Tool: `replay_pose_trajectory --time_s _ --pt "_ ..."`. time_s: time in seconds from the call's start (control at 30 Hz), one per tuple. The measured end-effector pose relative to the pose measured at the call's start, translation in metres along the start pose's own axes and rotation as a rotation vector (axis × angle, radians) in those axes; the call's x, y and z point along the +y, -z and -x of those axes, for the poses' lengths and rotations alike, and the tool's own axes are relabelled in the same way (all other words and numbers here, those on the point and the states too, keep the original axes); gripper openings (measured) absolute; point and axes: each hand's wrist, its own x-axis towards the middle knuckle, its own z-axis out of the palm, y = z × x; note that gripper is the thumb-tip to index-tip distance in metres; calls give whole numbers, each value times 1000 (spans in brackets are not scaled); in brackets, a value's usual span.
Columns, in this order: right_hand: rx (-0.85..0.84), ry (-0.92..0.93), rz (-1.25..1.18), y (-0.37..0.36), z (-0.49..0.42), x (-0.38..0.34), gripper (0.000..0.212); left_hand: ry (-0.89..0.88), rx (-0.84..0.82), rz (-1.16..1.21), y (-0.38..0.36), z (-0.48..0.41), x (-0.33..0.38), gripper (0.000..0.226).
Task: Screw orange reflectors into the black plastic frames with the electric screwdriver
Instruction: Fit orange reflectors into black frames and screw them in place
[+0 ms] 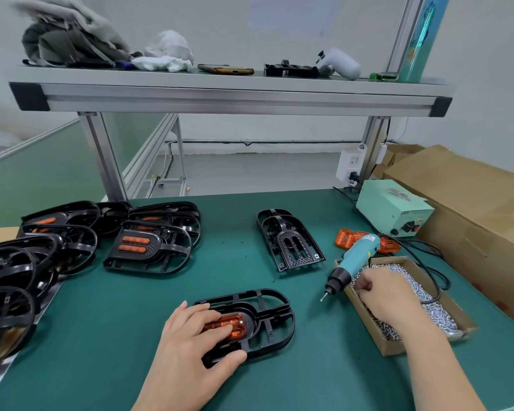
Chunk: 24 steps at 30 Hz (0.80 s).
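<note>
Lettering "LED" marks the green box (393,207) behind the screwdriver (359,254).

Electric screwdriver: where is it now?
Head view, right side: the electric screwdriver sits at the far-left corner of the screw box, just beyond the right hand, with loose orange reflectors behind it.

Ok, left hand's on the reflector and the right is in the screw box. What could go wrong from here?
1. The left hand presses the orange reflector into the black frame; if it eases off before screws go in, the reflector may shift off its holes.
2. The electric screwdriver sits tilted at the corner of the screw box, right beside the right hand; a nudge might knock it onto the mat.
</note>
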Motion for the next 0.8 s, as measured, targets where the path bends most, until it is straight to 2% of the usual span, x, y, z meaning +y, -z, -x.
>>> replay_pose_trajectory --time_s 0.13,0.23,0.4,0.6,0.67,0.8 --pt "64 -8 -38 -4 2 1 11 -6 14 3 0 1 1 55" --pt "92 -26 -78 -4 3 2 17 -23 13 -4 1 1 1 62" --pt "113 -43 -180 -4 6 3 16 -51 7 -26 3 2 1 57" --pt "123 -36 -176 -5 8 5 17 -89 95 -6 2 2 1 52" --pt "171 -67 -205 -5 10 5 10 -97 117 -2 2 3 1 51" --pt "365 -45 -355 1 17 -3 12 -112 162 1 2 3 1 41"
